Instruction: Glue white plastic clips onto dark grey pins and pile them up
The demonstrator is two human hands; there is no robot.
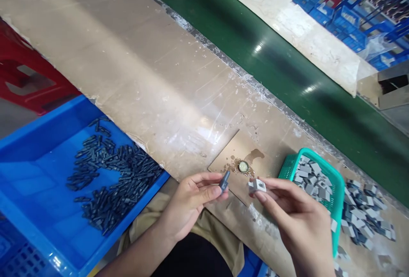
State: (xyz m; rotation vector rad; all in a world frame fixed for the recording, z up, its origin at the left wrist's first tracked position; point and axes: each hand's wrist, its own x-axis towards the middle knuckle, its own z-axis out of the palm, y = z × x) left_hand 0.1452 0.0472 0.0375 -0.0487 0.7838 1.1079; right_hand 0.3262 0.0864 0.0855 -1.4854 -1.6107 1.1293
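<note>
My left hand point(191, 200) pinches a small dark grey rod-shaped part point(224, 181) between thumb and fingers. My right hand point(294, 217) holds a small light grey block-shaped part point(257, 186) at its fingertips, a short gap to the right of the rod. Both hands hover over the near edge of the brown worktable point(143, 68). A blue tray point(35, 170) at my left holds several dark rods point(118, 174). A green basket point(335, 183) at my right holds several grey blocks point(313, 179).
A small round cap with glue stains point(243, 166) lies on a brown card just beyond my hands. Loose grey blocks point(364, 213) are piled right of the basket. A green conveyor belt point(287, 68) runs behind the table. Blue crates point(351, 8) and a red stool point(28, 72) stand around.
</note>
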